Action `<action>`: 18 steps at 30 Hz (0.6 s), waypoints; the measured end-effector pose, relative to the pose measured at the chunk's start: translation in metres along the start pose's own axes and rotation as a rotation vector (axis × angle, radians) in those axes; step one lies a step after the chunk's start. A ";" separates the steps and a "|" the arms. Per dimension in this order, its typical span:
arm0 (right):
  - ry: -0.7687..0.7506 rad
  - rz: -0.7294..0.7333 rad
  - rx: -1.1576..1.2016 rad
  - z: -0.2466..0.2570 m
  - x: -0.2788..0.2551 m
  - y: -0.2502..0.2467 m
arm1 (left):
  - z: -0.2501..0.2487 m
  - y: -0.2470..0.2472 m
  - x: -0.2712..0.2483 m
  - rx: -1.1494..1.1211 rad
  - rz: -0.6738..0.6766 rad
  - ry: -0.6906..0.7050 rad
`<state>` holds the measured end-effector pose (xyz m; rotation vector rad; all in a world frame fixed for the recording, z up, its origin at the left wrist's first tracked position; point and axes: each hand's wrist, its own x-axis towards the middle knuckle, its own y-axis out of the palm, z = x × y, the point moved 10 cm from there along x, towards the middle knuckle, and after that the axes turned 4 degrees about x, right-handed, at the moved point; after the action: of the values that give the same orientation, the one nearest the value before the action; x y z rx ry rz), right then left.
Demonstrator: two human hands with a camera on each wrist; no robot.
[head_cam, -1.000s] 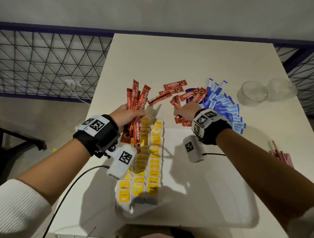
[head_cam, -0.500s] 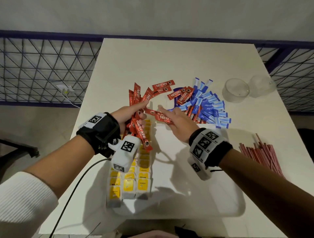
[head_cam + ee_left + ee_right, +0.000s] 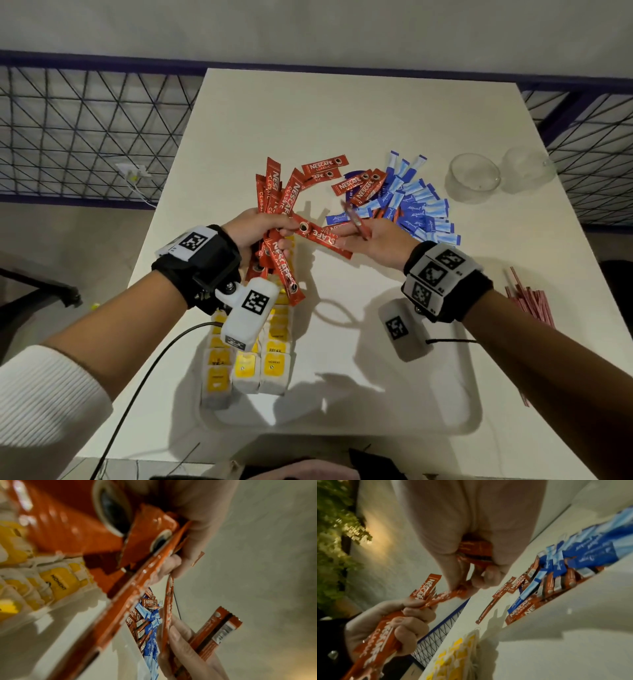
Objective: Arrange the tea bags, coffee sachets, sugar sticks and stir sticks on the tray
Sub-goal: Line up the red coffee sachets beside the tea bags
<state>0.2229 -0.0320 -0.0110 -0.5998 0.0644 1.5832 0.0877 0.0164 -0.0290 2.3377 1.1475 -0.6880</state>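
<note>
Fingers of the left hand are curling tight round a fanned bunch of red coffee sachets, holding it over the far end of the tea bags, which are sitting in rows at the left side of the white tray. Right hand is pinching one sachet w/ thumb and fingertips, its far end touching the left hand's bunch; a second sachet is sticking up between the right fingers. More loose sachets are lying on the table just beyond the hands, mixed w/ blue sugar sticks. Red stir sticks are lying on the table well right of the tray.
</note>
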 end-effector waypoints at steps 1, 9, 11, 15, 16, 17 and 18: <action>0.026 0.029 0.003 -0.004 0.000 0.004 | 0.000 0.001 0.000 0.009 -0.002 0.007; 0.200 0.134 0.177 -0.034 0.003 0.035 | -0.005 0.005 -0.001 -0.038 -0.006 0.040; 0.250 0.120 0.296 -0.046 0.005 0.041 | -0.005 -0.001 -0.001 -0.080 -0.035 0.041; 0.401 -0.041 0.457 -0.078 0.005 0.044 | -0.002 -0.016 -0.002 -0.090 -0.061 0.033; 0.439 -0.103 0.489 -0.086 0.004 0.042 | -0.002 -0.018 -0.004 -0.091 -0.061 0.034; 0.466 -0.155 0.511 -0.091 0.004 0.041 | -0.003 -0.020 -0.005 -0.093 -0.058 0.036; 0.484 -0.195 0.517 -0.095 0.003 0.040 | -0.004 -0.023 -0.006 -0.092 -0.058 0.040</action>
<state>0.2173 -0.0715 -0.1062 -0.5444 0.7337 1.1397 0.0667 0.0273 -0.0260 2.2585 1.2421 -0.5977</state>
